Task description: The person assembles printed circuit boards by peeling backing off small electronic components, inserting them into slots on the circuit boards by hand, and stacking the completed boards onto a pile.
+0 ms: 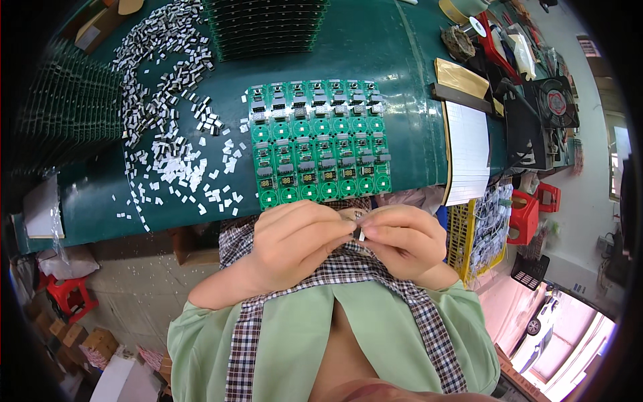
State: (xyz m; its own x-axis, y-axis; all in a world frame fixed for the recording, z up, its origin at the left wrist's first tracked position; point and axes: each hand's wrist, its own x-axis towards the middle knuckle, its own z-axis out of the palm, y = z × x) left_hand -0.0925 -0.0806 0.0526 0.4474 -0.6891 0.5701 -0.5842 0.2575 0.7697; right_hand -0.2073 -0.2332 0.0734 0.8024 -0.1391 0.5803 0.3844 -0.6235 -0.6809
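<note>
At the front edge of a green desk point(414, 134), bare right of the circuit boards point(321, 128), the left hand point(295, 236) and right hand point(407, 240) pinch a small black-and-white piece point(362, 234).

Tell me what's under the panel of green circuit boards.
Green tabletop shows around the panel, so it seems to rest on that. A few small white pieces lie by its left edge. Anything directly beneath is covered and can't be seen.
</note>
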